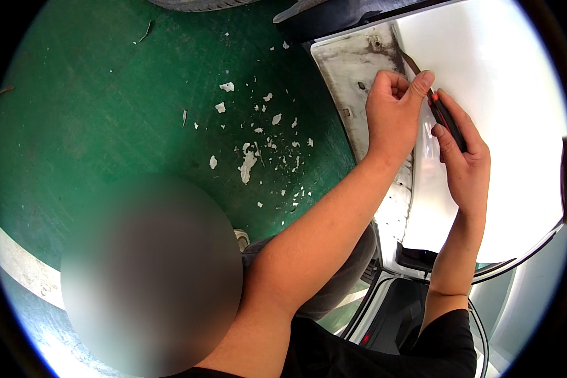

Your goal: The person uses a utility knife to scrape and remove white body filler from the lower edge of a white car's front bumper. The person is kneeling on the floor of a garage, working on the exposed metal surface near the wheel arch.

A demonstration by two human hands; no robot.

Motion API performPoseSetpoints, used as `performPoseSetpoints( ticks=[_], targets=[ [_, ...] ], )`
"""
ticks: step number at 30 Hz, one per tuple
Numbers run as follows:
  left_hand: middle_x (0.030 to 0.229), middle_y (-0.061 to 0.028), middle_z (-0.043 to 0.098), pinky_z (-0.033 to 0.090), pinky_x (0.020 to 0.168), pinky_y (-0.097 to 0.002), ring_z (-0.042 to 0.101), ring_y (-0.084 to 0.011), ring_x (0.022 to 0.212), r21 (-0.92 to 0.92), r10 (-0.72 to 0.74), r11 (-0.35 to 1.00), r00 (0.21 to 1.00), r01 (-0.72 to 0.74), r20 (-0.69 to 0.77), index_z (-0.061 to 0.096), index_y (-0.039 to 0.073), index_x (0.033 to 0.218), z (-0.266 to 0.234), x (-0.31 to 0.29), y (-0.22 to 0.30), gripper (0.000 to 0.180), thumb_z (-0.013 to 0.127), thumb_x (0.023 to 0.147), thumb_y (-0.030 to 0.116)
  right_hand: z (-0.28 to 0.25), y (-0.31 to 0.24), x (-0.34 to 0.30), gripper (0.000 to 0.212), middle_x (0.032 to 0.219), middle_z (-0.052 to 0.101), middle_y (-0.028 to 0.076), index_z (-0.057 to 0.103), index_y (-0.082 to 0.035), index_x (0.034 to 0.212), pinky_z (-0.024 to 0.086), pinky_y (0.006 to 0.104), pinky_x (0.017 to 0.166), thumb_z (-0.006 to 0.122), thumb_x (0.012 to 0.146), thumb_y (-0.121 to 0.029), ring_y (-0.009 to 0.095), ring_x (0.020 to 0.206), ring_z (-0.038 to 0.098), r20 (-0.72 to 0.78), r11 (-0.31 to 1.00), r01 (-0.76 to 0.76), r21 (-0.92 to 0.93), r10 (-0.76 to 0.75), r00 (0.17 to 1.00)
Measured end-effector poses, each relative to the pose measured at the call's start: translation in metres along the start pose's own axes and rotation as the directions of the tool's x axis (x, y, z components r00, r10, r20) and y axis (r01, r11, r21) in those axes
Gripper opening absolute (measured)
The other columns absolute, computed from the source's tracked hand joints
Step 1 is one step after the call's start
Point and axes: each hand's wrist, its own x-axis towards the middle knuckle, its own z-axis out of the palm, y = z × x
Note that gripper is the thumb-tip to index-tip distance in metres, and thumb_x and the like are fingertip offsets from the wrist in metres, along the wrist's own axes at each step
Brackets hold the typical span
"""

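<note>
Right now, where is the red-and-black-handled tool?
In the head view, upper right: the red-and-black-handled tool lies in the right hand, its blade running up under the left hand thumb along the white car panel edge.

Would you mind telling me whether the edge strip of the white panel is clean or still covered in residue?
Still covered: the edge strip shows grey, patchy residue beside the clean white panel.

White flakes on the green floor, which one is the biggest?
The long flake near the cluster's middle, left of the left forearm; it is elongated, the rest are small specks.
</note>
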Motion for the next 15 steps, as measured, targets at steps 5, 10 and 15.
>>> performPoseSetpoints(
  ticks=[5,10,15],
  targets=[
    [0.079,-0.0005,0.06,0.048,0.067,-0.0294,0.053,-0.0109,0.073,-0.022,-0.019,1.0,1.0,0.019,-0.011,0.058,0.004,0.089,0.0035,-0.0011,0.002,0.052,0.087,0.095,0.047,-0.0078,-0.0045,0.0036,0.048,0.124,0.077,0.004,0.068,-0.011,0.149,0.053,0.0249,0.079,0.072,0.102,-0.004,0.009,0.088,0.063,0.028,1.0,0.021,-0.018,-0.021,0.999],
    [0.079,-0.0007,0.06,0.049,0.067,-0.0292,0.053,-0.0106,0.073,-0.012,-0.014,1.0,1.0,0.014,-0.016,0.058,0.004,0.088,0.0017,0.0006,0.004,0.053,0.087,0.094,0.048,-0.0044,-0.0002,0.0054,0.047,0.136,0.076,0.009,0.067,-0.008,0.149,0.054,0.0302,0.101,0.07,0.103,-0.002,0.015,0.115,0.07,0.03,0.998,0.068,-0.012,-0.068,0.997],
    [0.078,-0.0005,0.06,0.048,0.066,-0.0289,0.053,-0.0103,0.072,-0.008,-0.014,1.0,1.0,0.014,-0.019,0.057,0.004,0.087,0.0017,0.0011,0.0035,0.054,0.088,0.094,0.048,-0.0031,-0.0033,0.0046,0.046,0.138,0.075,0.011,0.067,-0.005,0.149,0.053,0.0316,0.107,0.068,0.103,0.0,0.017,0.123,0.069,0.03,0.998,0.067,0.011,-0.068,0.997]
  ],
)
